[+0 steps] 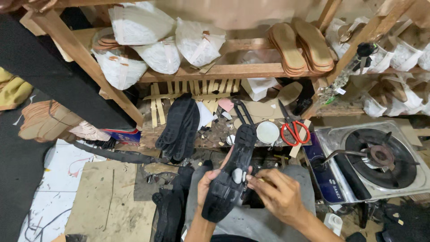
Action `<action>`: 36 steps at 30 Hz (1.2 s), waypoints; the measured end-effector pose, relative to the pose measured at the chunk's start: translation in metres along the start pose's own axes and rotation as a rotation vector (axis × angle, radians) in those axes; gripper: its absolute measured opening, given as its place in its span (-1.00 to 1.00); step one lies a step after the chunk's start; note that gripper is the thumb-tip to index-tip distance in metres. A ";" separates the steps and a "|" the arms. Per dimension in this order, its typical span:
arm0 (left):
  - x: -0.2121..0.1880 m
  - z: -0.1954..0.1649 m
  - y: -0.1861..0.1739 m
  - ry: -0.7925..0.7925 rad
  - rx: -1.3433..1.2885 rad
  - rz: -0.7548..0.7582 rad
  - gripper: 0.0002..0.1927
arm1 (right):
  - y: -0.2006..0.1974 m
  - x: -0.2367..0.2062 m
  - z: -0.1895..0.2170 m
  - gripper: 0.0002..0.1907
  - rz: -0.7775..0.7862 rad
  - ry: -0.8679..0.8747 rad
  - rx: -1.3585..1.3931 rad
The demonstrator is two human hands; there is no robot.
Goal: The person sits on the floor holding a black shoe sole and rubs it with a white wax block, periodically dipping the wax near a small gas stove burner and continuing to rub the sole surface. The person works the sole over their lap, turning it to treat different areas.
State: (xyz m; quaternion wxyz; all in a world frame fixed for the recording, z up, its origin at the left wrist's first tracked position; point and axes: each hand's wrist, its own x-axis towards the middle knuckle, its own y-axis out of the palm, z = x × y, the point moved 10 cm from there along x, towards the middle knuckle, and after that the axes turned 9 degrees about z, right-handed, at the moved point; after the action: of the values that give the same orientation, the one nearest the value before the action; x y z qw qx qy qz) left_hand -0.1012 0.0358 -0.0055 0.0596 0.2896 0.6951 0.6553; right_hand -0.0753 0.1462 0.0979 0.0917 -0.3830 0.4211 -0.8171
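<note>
1. The left hand [207, 183] holds a black shoe sole [233, 172] from beneath, its grip clamped on the heel end, thumb up along the left edge. The sole tilts away from the person, tread side up, over the lap.
2. The right hand [278, 193] comes in from the right, its fingertips [250, 179] pinched together at the sole's edge beside a pale patch [237, 175] at mid-sole. A thin yellowish thing seems to sit between those fingers; what it is cannot be told.
3. Beyond the sole's toe, on the cluttered worktop [215, 134], lie a round white lid or tin [268, 132] and red-handled scissors [293, 130], just beside each other.
4. To the left on the same worktop rests a stack of black soles [181, 127]; more black soles [169, 210] lie on the floor near the left knee.
5. At the right stands a gas stove [371, 159] with a metal rod lying across its burner.
6. The wooden shelf [224, 71] above carries white wrapped bundles [159, 38] and a pile of tan insoles [301, 47].
</note>
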 end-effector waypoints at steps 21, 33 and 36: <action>-0.004 0.043 -0.020 -0.184 -0.128 -0.080 -0.13 | -0.021 -0.056 -0.069 -0.78 -0.182 0.591 0.103; -0.007 0.301 -0.091 -0.859 -0.074 0.116 -0.18 | -0.030 -0.131 0.004 -0.75 -0.330 0.452 0.595; -0.014 0.352 -0.118 -0.911 0.498 0.085 -0.27 | -0.030 -0.136 -0.007 -0.76 -0.263 0.574 0.633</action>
State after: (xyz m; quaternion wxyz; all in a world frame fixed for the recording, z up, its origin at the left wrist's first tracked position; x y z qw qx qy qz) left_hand 0.0352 0.3410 -0.1688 0.2585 0.5787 0.7213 0.2794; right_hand 0.0189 0.2330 0.0435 -0.0208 -0.1441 0.1061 -0.9836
